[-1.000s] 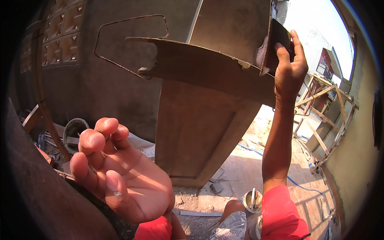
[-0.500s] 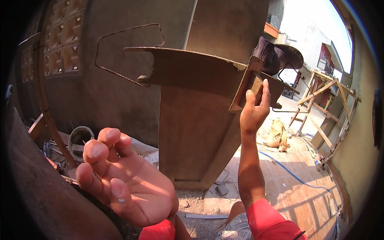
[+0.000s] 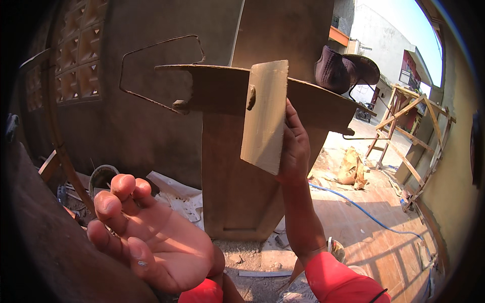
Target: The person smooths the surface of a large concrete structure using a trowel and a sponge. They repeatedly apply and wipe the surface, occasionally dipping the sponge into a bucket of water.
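My right hand [image 3: 294,146] grips a plastering float [image 3: 265,118] from behind, its flat tan face turned toward me. A small lump of mortar [image 3: 251,97] clings to that face. The handle is hidden behind the plate. My left hand [image 3: 156,237] is held palm up at the lower left, fingers loosely curled and apart, with nothing in it. Beyond the float a long board [image 3: 217,91] with rough edges lies across a plastered column [image 3: 242,182]. On the board's right end rests a dark cap [image 3: 338,70].
A bent wire loop [image 3: 121,70] sticks out left of the board. A bucket [image 3: 103,177] stands behind my left hand. Wooden trestle framing [image 3: 404,131], a crumpled sack [image 3: 352,169] and a blue hose [image 3: 364,209] are on the right. Vent blocks [image 3: 78,76] pierce the left wall.
My right hand has moved left and turned the float, so its flat face now shows instead of its handle. My left hand has shifted slightly left and down.
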